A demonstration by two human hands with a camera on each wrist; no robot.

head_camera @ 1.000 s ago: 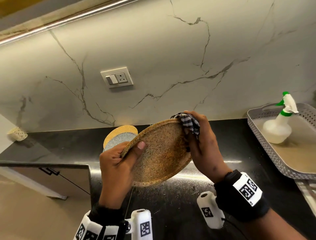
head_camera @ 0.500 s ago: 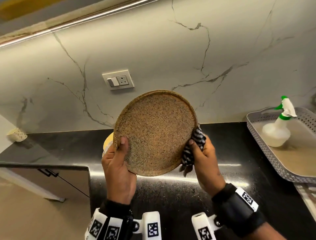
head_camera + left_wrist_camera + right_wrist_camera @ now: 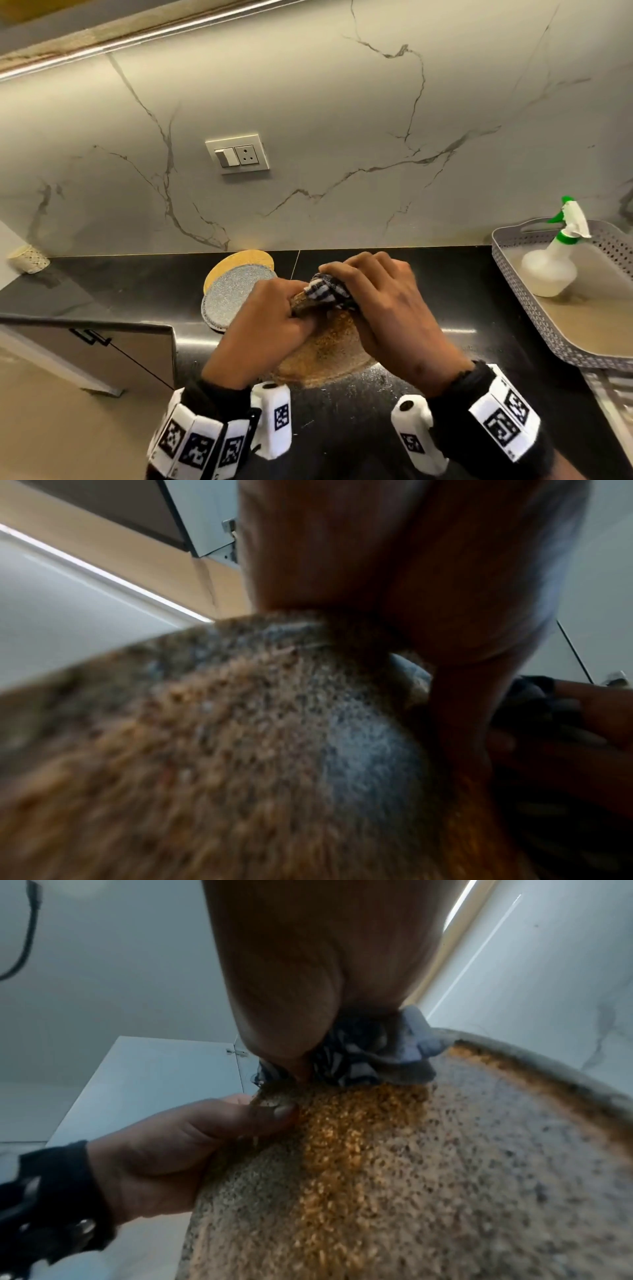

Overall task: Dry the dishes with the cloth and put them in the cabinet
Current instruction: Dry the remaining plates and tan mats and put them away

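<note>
A round brown speckled plate (image 3: 325, 353) is held above the black counter, tilted with its far rim up. My left hand (image 3: 270, 315) grips that rim from the left, thumb on the near face (image 3: 240, 1118). My right hand (image 3: 380, 301) holds a bunched black-and-white striped cloth (image 3: 325, 289) against the plate's top rim; the cloth (image 3: 363, 1056) shows wedged under my palm in the right wrist view. The plate (image 3: 205, 750) fills the blurred left wrist view. Behind my hands lie a grey speckled plate (image 3: 233, 298) and a yellow plate (image 3: 239, 265) on the counter.
A grey perforated tray (image 3: 534, 308) with a white spray bottle (image 3: 551, 270) sits at the right. An open cabinet door (image 3: 92, 346) juts out at the lower left. A small cream cup (image 3: 29, 260) stands far left by the marble wall with a socket (image 3: 238, 156).
The plate went from held upright and facing me to lowered and tilted away. My right hand moved the cloth from the plate's right edge up to its top rim beside the left hand.
</note>
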